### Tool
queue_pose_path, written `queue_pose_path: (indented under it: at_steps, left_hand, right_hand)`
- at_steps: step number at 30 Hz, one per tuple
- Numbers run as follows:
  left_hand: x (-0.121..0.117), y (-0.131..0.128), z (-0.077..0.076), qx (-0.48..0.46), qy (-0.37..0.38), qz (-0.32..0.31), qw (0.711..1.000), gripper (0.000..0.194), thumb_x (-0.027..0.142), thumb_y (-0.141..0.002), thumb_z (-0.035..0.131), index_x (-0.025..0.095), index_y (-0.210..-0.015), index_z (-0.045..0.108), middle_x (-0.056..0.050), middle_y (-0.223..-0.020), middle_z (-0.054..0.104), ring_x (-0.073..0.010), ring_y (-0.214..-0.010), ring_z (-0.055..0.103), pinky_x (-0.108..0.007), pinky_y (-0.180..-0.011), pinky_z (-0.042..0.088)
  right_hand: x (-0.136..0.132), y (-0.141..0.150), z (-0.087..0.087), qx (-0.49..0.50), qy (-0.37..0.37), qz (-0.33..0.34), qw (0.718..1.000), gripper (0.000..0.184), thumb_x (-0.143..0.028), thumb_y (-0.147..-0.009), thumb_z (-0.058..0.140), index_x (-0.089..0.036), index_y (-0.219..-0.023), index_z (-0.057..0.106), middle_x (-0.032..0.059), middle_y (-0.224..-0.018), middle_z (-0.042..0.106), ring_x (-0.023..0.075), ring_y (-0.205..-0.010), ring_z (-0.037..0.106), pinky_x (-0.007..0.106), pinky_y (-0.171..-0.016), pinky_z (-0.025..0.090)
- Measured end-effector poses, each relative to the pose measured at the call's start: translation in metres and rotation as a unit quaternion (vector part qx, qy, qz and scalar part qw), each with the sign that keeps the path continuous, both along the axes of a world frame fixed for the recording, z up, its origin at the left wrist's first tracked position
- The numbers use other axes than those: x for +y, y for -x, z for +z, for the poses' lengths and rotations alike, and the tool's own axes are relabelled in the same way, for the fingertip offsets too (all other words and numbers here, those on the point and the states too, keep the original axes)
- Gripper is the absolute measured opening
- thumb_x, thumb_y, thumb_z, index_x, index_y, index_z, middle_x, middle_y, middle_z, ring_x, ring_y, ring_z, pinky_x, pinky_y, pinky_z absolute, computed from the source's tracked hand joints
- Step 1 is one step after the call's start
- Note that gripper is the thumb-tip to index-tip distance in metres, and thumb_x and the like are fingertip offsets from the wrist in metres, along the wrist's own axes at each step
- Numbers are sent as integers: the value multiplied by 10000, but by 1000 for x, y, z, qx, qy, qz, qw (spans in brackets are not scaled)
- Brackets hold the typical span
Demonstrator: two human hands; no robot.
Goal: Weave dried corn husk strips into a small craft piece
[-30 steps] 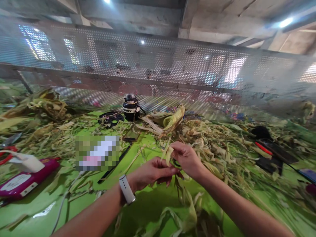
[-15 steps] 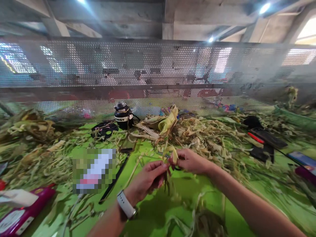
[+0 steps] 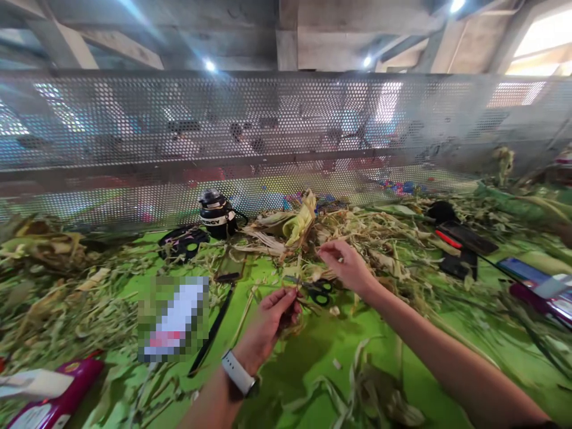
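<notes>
My left hand [image 3: 271,316], with a white watch on the wrist, is closed in a pinch on a thin strip of dried corn husk [image 3: 295,296] just above the green table [image 3: 313,357]. My right hand [image 3: 346,266] is lifted a little farther back, thumb and forefinger pinched together at the edge of the husk pile [image 3: 357,238]; what they grip is too small to name. Scissors with black and green handles [image 3: 318,291] lie on the table between the two hands.
A perforated metal screen [image 3: 286,137] closes off the far side of the table. A black flask [image 3: 216,214], a phone [image 3: 229,269] and a long black stick [image 3: 212,330] lie left of centre. Black cases [image 3: 465,241] sit on the right, a pink packet [image 3: 53,399] at bottom left. Husks litter the table.
The hands, joined on one husk piece before, have come apart: my right hand moved up and back toward the pile, my left stayed low. The scissors now show on the table.
</notes>
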State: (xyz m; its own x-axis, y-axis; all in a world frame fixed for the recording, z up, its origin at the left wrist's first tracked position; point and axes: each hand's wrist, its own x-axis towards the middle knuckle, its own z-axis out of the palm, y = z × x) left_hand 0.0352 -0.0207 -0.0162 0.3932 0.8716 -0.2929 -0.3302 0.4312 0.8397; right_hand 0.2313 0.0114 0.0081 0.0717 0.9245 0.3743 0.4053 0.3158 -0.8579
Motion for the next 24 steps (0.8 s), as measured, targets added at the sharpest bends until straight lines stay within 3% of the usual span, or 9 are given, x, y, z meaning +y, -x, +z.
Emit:
queue_pose_path:
  at_steps: [2,5,8,14,18,24]
  left_hand:
    - [2,0,-3,-8,-8,14,1000,298,340,-566,800,115,-696,654,29,-522,583,-30,-437,447,-136,-433,318]
    - [3,-1,-5,-13,0,27,1000,302,336,-540,812,119,-681,657,34,-526,580,-30,-429,438,-139,-433,322]
    - [3,-2,-3,-14,17,50,998,292,334,-535,808,128,-690,669,37,-528,577,-41,-451,452,-147,-448,331]
    - [2,-3,-2,14,28,48,998,339,414,-543,777,127,-678,656,43,-502,539,-49,-449,431,-165,-436,280]
    - [3,-5,-6,52,-24,15,998,369,434,-518,786,135,-612,590,64,-456,491,-35,-404,345,-179,-418,223]
    - [4,-8,-8,91,-85,47,991,322,425,-589,742,144,-640,592,57,-480,518,-47,-419,360,-190,-430,245]
  right_hand:
    - [-3,1,1,-40,28,30,998,224,-368,-803,551,-160,-757,620,5,-701,588,132,-658,522,239,-625,411]
    - [-16,10,2,-127,70,130,981,299,-396,-843,506,-149,-724,625,-4,-630,568,117,-578,495,221,-551,380]
    - [-31,19,-5,-222,37,195,955,284,-407,-822,561,-153,-724,639,12,-673,591,127,-617,521,222,-579,383]
    - [-41,21,-19,-214,-27,176,961,349,-383,-908,446,-168,-704,630,18,-647,576,124,-636,521,220,-607,388]
    - [-43,18,-19,-200,-22,166,966,445,-415,-932,369,-169,-612,556,2,-594,511,112,-579,481,215,-558,374]
    - [-46,18,-21,-192,-22,149,970,436,-393,-940,353,-175,-607,531,2,-602,510,117,-595,486,221,-574,389]
